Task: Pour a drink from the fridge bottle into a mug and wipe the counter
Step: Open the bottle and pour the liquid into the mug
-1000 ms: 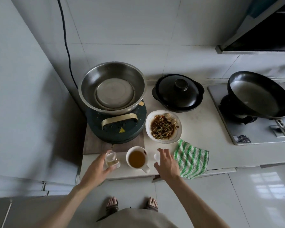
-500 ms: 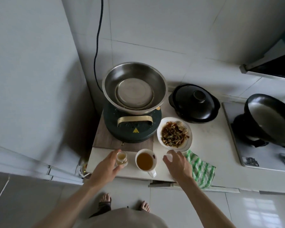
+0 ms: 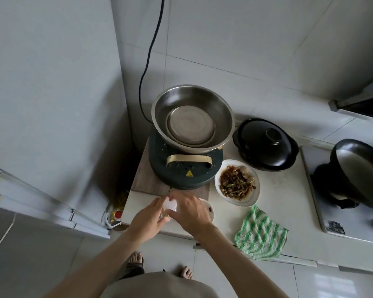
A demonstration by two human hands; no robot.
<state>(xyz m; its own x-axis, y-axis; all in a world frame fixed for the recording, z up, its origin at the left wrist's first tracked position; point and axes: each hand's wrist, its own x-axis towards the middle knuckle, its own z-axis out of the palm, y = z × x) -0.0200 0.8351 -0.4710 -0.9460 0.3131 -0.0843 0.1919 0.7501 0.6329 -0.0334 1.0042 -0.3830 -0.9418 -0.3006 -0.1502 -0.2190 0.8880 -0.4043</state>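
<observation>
A small clear bottle [image 3: 166,214] with amber drink stands near the counter's front edge, mostly hidden by my fingers. My left hand [image 3: 148,219] grips its side. My right hand [image 3: 192,212] holds a white cap [image 3: 170,204] right over the bottle's mouth. The white mug [image 3: 209,211] sits just right of the bottle, largely covered by my right hand; only part of its rim shows. A green-and-white striped cloth [image 3: 261,234] lies on the white counter [image 3: 284,190] to the right, overhanging the front edge.
Behind my hands a steel bowl [image 3: 192,117] rests on a dark green cooker [image 3: 181,168]. A white dish of food [image 3: 237,182], a black lidded pot [image 3: 265,145] and a black pan [image 3: 357,168] on the hob stand to the right. The fridge [image 3: 52,104] fills the left; an oil bottle [image 3: 116,218] is in the gap.
My right hand has carried the white cap left, across the mug, onto the bottle's mouth. My left hand stayed on the bottle. The view has shifted left.
</observation>
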